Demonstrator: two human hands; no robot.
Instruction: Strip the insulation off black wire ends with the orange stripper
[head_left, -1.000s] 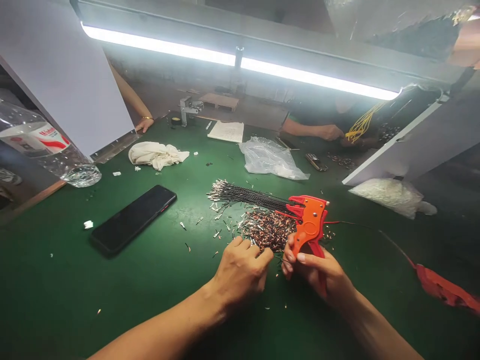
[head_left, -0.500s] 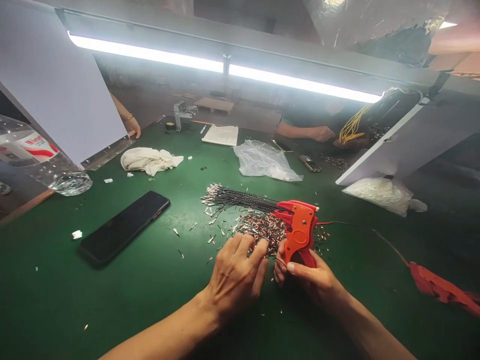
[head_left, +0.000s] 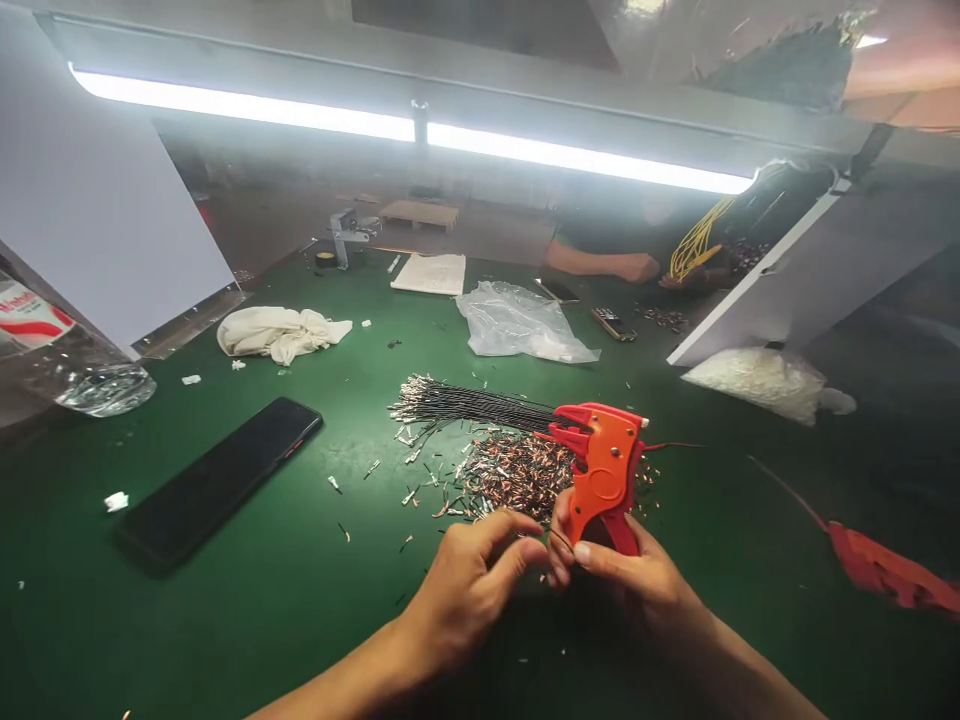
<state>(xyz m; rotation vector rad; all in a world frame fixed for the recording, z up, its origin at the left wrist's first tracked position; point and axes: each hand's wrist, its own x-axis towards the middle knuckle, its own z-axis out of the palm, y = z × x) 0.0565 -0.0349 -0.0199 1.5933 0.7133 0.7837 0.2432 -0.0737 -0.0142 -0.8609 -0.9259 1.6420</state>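
Note:
My right hand [head_left: 637,570] is wrapped round the handles of an orange and red wire stripper [head_left: 606,470], held upright with its jaws at the top left. A thin dark wire shows near its fingertips. My left hand [head_left: 480,580] is beside it, thumb and forefinger brought together at the end of that wire; the contact is too small to make out. Behind the hands lies a heap of short wire scraps [head_left: 517,472] with copper-coloured bits. A bundle of black wires [head_left: 480,404] with metal terminals at the left ends reaches to the stripper's jaws.
A black phone [head_left: 221,480] and a bottle [head_left: 97,375] are at the left. Farther back lie a white cloth [head_left: 281,333], a clear plastic bag [head_left: 525,322] and a notepad [head_left: 429,273]. Another person's forearm [head_left: 600,262] rests across the table. A red tool [head_left: 892,570] lies right.
My left hand has turned, its thumb and forefinger now nearer my right fingertips. The view has shifted slightly, and the other person's hand at the left is out of sight.

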